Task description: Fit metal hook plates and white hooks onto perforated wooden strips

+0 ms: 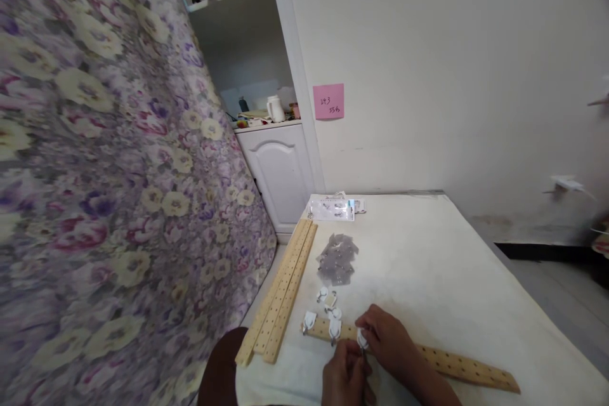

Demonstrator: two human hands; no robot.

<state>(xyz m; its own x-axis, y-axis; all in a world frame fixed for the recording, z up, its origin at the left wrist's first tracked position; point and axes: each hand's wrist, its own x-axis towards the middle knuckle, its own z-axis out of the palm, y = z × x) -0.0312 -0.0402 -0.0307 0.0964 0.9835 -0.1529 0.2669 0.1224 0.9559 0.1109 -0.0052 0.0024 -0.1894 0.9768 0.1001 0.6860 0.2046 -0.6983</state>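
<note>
A perforated wooden strip (461,365) lies across the near part of the table, its middle covered by my hands. On it, a white wall hook (362,337) with a metal end sits between my fingers. My right hand (391,341) is closed, thumb and forefinger at the hook's white base. Just below, my left hand (343,371) is closed in a pinch around the hook's lower end; its fingertips are partly hidden. Two more white hooks, one at the strip's left end (309,321) and another beside it (335,328), rest on the strip.
Several loose white hooks (329,299) lie beyond the strip. Behind them is a pile of grey translucent squares (337,260). Perforated wooden strips (280,304) line the table's left edge. Clear packaging (332,209) lies at the far edge. A floral curtain (143,203) hangs left.
</note>
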